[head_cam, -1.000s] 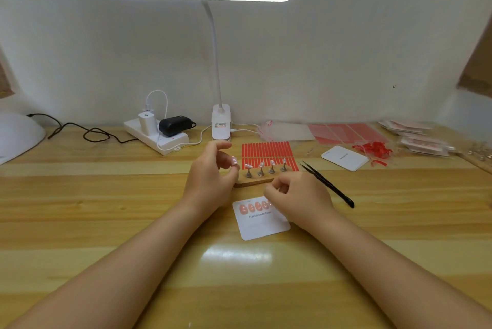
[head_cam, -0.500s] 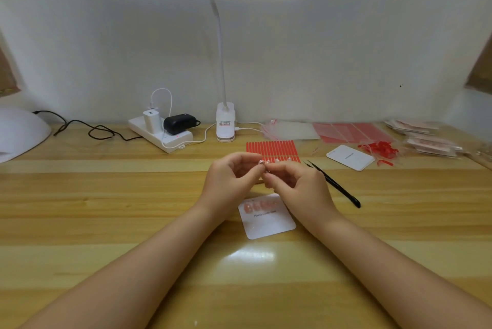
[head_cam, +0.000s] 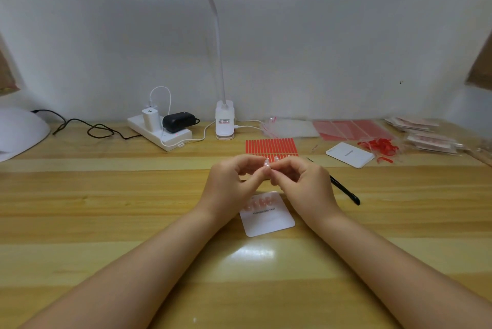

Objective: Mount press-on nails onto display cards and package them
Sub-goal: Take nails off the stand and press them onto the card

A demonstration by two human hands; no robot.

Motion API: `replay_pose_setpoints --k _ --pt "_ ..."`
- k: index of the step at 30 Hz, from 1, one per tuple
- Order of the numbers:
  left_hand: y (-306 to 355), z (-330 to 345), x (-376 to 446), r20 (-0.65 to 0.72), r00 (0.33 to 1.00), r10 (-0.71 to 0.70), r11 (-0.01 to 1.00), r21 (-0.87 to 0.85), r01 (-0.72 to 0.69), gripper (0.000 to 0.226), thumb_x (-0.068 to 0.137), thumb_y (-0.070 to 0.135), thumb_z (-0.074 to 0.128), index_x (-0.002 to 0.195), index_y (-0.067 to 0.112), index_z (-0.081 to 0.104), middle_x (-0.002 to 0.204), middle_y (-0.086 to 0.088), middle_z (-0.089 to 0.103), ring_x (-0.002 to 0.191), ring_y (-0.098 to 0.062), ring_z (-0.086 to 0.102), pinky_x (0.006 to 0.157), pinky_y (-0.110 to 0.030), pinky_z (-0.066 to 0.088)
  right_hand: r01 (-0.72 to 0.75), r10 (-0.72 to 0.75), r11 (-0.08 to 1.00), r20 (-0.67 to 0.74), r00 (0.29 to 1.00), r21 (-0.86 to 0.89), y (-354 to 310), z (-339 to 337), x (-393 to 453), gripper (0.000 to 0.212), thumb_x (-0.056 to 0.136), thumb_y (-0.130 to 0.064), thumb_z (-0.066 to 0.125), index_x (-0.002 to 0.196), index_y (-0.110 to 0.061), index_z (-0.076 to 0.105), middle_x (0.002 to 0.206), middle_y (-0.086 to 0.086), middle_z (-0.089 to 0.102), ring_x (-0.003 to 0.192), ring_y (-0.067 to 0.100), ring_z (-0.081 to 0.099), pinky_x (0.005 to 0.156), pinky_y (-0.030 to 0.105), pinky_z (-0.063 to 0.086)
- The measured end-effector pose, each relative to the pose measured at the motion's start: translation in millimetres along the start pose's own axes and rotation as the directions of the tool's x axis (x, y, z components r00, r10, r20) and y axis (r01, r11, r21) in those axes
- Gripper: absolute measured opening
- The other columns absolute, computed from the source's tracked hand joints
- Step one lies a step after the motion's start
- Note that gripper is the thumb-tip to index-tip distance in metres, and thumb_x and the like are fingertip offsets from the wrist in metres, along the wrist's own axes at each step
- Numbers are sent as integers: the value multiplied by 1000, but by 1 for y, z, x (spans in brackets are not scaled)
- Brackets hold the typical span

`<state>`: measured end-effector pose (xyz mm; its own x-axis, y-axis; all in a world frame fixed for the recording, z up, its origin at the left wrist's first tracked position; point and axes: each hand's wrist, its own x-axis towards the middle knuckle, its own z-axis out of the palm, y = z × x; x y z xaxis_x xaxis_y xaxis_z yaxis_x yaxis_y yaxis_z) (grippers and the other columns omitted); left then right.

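A small pale press-on nail (head_cam: 266,163) is pinched between the fingertips of my left hand (head_cam: 231,182) and my right hand (head_cam: 300,185), which meet above the table's middle. Below them lies a white display card (head_cam: 269,218) with a row of reddish nail spots along its top edge, partly covered by my hands. A sheet of red adhesive strips (head_cam: 270,146) lies just behind my hands. The wooden nail stand is hidden behind my fingers.
Black tweezers (head_cam: 343,190) lie right of my right hand. A second white card (head_cam: 348,154), red scraps (head_cam: 380,146), clear bags (head_cam: 290,128) and finished packs (head_cam: 426,137) sit at the back right. Lamp base (head_cam: 225,123), power strip (head_cam: 159,131) and a white dome (head_cam: 18,131) stand at the back left.
My left hand has come off the stand with a nail and my right hand has risen from the card to meet it. Both hands now pinch the nail together.
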<state>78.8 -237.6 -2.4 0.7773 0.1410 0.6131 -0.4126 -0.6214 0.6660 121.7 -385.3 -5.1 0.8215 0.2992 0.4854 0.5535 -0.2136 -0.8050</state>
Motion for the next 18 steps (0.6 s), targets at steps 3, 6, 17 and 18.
replay_pose_setpoints --k 3,6,17,18 --pt "-1 0 0 -23 998 60 996 60 -59 15 83 17 71 98 12 74 86 13 68 84 0 63 71 -8 46 22 -22 1000 2 1000 -7 0 0 0 3 84 -11 72 86 -12 73 69 -5 67 69 6 64 66 16 52" --pt "-2 1 0 -30 998 52 997 62 -50 12 85 15 69 95 10 74 84 10 69 83 -3 62 69 -15 48 40 -40 999 11 999 -11 -1 0 1 4 84 -8 71 87 -8 74 70 -1 68 69 8 64 67 19 53" --pt "-15 -7 9 -264 921 -287 957 -28 290 24 97 23 48 77 33 58 73 11 65 67 3 58 53 -12 43 -43 43 999 -22 999 17 1 1 3 4 86 -17 70 85 -14 68 76 -1 70 75 13 67 69 25 55" --pt "-19 -8 10 -252 909 -333 940 -13 340 23 96 25 49 76 34 58 73 12 65 68 7 57 52 -12 41 -56 56 998 -31 998 11 0 1 4 5 87 -18 69 86 -14 67 77 0 70 76 14 67 70 28 56"
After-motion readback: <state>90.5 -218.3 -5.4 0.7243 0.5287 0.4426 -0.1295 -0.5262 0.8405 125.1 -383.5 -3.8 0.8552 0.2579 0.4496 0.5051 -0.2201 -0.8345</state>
